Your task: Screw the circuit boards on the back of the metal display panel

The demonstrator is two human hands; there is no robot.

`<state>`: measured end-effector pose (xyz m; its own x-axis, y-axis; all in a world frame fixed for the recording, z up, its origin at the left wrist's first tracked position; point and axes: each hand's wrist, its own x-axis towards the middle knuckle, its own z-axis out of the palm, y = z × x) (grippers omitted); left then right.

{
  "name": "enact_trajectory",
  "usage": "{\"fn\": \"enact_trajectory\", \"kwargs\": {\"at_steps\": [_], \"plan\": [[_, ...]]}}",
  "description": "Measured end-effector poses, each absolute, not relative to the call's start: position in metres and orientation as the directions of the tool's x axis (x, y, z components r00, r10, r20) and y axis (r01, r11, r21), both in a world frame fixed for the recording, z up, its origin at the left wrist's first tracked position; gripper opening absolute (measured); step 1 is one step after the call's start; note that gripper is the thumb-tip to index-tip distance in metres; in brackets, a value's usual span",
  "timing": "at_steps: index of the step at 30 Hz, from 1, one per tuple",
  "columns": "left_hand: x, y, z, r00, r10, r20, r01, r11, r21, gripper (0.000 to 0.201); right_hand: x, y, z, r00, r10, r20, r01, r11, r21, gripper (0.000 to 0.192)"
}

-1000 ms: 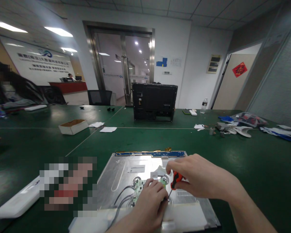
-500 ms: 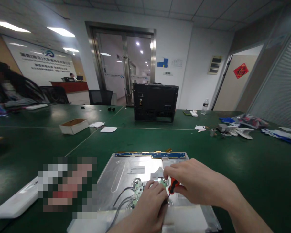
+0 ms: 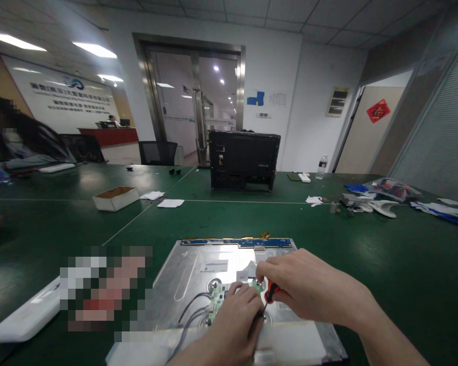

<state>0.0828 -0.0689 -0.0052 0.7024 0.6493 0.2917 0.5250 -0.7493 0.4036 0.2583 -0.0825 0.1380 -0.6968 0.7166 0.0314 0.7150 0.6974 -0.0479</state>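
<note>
Two hands on one metal panel at 6 o'clock on the table. My right hand: fingers clamped on screwdriver. My left hand: fingers curled together, pinning green board. Best kept upright, pressed firmly, turned slowly.

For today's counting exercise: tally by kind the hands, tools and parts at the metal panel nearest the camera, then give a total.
Hands: 2, the left hand and the right hand
Screwdrivers: 1, the screwdriver
Circuit boards: 1, the green board
Metal panels: 1, the panel
Total: 5
</note>
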Motion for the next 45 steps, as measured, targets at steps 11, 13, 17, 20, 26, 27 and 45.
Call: {"fn": "enact_trajectory", "kwargs": {"at_steps": [11, 13, 17, 20, 26, 27, 45], "plan": [[0.082, -0.069, -0.008, 0.701, 0.649, 0.297, 0.526, -0.751, 0.399, 0.013, 0.254, -0.085, 0.136, -0.627, 0.777, 0.051, 0.778, 0.628, -0.006, 0.013], [0.082, -0.069, -0.009, 0.698, 0.651, 0.298, 0.526, -0.749, 0.403, 0.013, 0.254, -0.084, 0.136, -0.63, 0.774, 0.059, 0.775, 0.631, -0.008, 0.015], [0.083, -0.069, -0.008, 0.704, 0.65, 0.285, 0.52, -0.746, 0.416, 0.014, 0.255, -0.086, 0.138, -0.679, 0.732, 0.059, 0.732, 0.681, -0.03, 0.019], [0.083, -0.069, -0.006, 0.707, 0.65, 0.277, 0.519, -0.744, 0.42, 0.014, 0.254, -0.087, 0.14, -0.701, 0.712, 0.031, 0.712, 0.702, -0.024, 0.017], [0.082, -0.069, -0.004, 0.712, 0.644, 0.28, 0.514, -0.75, 0.418, 0.013, 0.251, -0.086, 0.14, -0.68, 0.732, 0.047, 0.733, 0.68, -0.003, 0.011], [0.082, -0.069, -0.004, 0.713, 0.642, 0.282, 0.512, -0.752, 0.416, 0.014, 0.251, -0.086, 0.14, -0.671, 0.739, 0.054, 0.74, 0.673, -0.004, 0.011], [0.081, -0.069, -0.002, 0.699, 0.666, 0.261, 0.555, -0.735, 0.389, 0.014, 0.254, -0.088, 0.139, -0.67, 0.741, 0.045, 0.741, 0.671, -0.02, 0.015]]}}
